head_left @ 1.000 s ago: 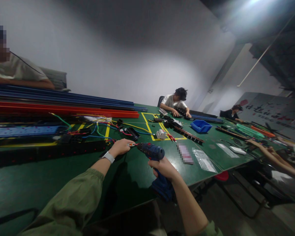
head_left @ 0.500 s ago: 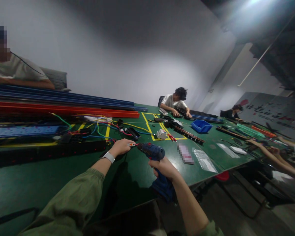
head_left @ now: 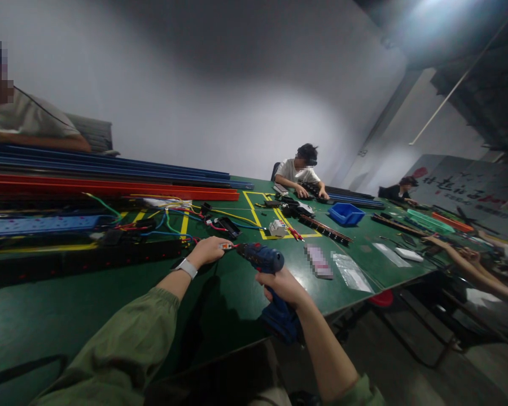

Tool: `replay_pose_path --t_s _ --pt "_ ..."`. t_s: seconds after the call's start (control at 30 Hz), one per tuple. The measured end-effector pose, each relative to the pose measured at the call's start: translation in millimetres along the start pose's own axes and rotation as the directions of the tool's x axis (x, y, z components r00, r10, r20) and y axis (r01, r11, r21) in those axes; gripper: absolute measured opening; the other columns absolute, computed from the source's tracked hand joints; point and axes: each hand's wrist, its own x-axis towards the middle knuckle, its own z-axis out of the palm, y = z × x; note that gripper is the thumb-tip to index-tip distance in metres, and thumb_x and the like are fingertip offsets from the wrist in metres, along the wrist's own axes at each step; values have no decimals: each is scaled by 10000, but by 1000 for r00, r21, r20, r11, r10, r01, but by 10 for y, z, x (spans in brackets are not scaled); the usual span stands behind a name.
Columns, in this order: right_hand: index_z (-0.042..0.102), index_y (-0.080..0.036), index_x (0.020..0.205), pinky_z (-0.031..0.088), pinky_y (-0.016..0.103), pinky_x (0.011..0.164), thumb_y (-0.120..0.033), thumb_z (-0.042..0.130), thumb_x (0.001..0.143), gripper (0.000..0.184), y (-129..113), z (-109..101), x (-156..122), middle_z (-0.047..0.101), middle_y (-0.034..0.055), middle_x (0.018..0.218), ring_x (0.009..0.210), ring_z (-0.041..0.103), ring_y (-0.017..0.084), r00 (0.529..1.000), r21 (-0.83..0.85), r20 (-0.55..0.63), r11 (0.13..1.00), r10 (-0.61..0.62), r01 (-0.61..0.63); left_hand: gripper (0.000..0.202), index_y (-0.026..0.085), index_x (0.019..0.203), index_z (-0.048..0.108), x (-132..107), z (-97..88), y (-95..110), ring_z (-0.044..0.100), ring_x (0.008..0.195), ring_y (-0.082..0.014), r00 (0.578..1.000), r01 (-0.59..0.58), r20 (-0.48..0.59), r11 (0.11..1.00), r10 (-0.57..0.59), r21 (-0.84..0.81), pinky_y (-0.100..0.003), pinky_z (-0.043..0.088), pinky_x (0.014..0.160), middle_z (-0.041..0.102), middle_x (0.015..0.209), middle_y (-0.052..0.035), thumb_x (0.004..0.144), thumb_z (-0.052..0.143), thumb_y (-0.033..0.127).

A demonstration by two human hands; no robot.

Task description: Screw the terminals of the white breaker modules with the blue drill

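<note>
My right hand point(head_left: 284, 286) is wrapped around the grip of a blue cordless drill point(head_left: 260, 256), whose front points left. Its red-tipped end meets a small white-and-orange part point(head_left: 226, 246), pinched in my left hand point(head_left: 208, 251). Most of that small part is hidden by my fingers, so I cannot tell its exact kind. Beside my left wrist lies a long black strip point(head_left: 122, 256) with red marks and coloured wires point(head_left: 173, 223) at its end. A white terminal-like block point(head_left: 278, 228) rests on the green table beyond the drill.
A blue bin point(head_left: 346, 214), a phone point(head_left: 318, 261) and a plastic bag point(head_left: 351, 272) lie to the right on the green table point(head_left: 237, 304). Orange channels point(head_left: 110, 186) and blue rails stretch along the left. Several people sit around the table, one opposite point(head_left: 298, 175).
My view has shifted very slightly. Both hands, the drill and the small part keep nearly the same position against each other.
</note>
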Motion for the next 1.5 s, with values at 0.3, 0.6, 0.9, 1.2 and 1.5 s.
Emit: replay_pose_path --t_s 0.3,0.6,0.9,1.2,1.5 --pt "546 -180 830 362 208 446 -267 605 789 113 8 15 -6 491 -73 444 394 466 99 1000 22 -19 1000 1 -1 508 408 1225 691 15 17 -12 636 1157 -218 1000 -9 3 1000 9 -24 -273 442 968 706 1243 45 765 568 231" --pt "561 -178 875 357 201 440 -273 609 789 137 28 12 -1 486 -78 452 397 466 96 999 4 -18 1000 -30 30 480 397 1217 700 -22 -14 31 626 1178 -218 1000 4 0 999 -4 -54 -265 447 974 695 1265 45 780 572 243" --pt "571 -172 881 368 203 456 -257 607 794 127 -10 14 -18 498 -73 448 400 466 95 1000 2 -6 1000 -18 18 491 400 1230 691 -4 0 11 634 1160 -211 1000 1 0 1000 -1 -23 -260 446 963 702 1252 41 779 571 250" --pt "557 -173 861 360 208 439 -269 607 788 131 -3 9 -18 499 -70 443 394 461 100 1000 8 -13 1000 -24 24 506 425 1225 685 21 36 -30 646 1130 -215 1000 -13 -2 1000 13 -12 -266 446 932 711 1233 45 770 562 240" --pt "575 -171 930 359 212 439 -255 603 776 177 -12 15 -9 491 -81 438 382 459 104 1000 22 4 1000 -7 7 499 423 1222 688 34 55 -42 660 1097 -219 1000 -5 -10 1000 5 -10 -269 456 906 720 1213 38 771 563 250"
